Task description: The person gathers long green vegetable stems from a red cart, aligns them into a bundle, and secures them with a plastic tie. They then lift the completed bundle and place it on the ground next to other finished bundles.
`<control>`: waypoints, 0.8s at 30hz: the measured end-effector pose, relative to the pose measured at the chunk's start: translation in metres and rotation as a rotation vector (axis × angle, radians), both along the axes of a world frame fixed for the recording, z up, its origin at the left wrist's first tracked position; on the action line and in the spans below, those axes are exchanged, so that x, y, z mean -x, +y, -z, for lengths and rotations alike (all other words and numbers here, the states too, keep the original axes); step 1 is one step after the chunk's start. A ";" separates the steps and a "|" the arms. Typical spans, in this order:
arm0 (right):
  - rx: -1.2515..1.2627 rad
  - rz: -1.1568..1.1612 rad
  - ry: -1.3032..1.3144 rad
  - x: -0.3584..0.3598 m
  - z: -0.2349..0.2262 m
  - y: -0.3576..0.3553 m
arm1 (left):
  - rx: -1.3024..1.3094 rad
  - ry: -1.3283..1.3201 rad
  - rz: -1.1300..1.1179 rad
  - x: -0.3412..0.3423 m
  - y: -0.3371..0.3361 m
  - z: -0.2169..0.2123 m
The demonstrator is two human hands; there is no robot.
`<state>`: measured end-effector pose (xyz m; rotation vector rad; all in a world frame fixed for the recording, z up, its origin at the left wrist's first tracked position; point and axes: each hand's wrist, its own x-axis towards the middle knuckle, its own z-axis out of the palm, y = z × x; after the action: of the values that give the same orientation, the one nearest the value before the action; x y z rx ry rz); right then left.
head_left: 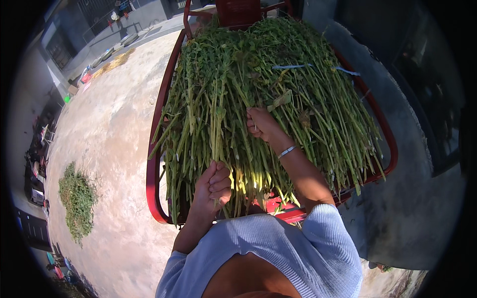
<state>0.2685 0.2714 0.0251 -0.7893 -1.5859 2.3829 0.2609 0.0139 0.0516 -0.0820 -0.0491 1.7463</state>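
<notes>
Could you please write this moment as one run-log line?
left hand: closed around green stalks; right hand: closed over stalk pile, hold unclear; red frame: bearing stalk pile; greens heap: on ground

- Strong sunlight bleached the ground (119,134) left of the left hand (213,183) to a pale glare.
- Well right of the right hand (259,124), the ground fell into dim, bluish shade, with detail lost in the darkest parts.
- Just right of the left hand, a sunlit patch turned the stems (253,180) bright yellow-green.
- Both hands looked fairly sharp; the clutter (37,171) far left of them was soft and smeared.
- All around, straight edges bent toward a black rim.
</notes>
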 end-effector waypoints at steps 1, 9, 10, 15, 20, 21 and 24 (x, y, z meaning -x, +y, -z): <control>0.136 0.006 0.067 -0.016 -0.002 -0.012 | 0.005 0.018 -0.013 -0.002 0.001 0.000; 0.307 -0.032 0.358 -0.116 -0.030 -0.107 | 0.237 0.397 -0.053 -0.014 0.015 -0.010; 0.232 -0.064 0.318 -0.117 -0.027 -0.110 | 0.315 0.457 -0.056 -0.019 0.018 -0.008; -0.530 0.022 0.243 -0.115 -0.009 -0.120 | 0.552 0.686 -0.017 -0.026 0.030 -0.002; -1.168 -0.094 0.004 -0.118 -0.025 -0.119 | 0.621 0.790 0.056 -0.024 0.028 -0.003; -1.169 -0.098 0.023 -0.117 -0.025 -0.119 | 0.670 0.806 0.045 -0.023 0.029 -0.003; -1.134 -0.157 0.097 -0.114 -0.023 -0.116 | 0.771 0.833 0.020 -0.022 0.031 0.004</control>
<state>0.3824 0.1550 0.0485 -0.2832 -2.5195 1.1423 0.2825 0.0448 0.0476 0.0890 1.2225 1.5710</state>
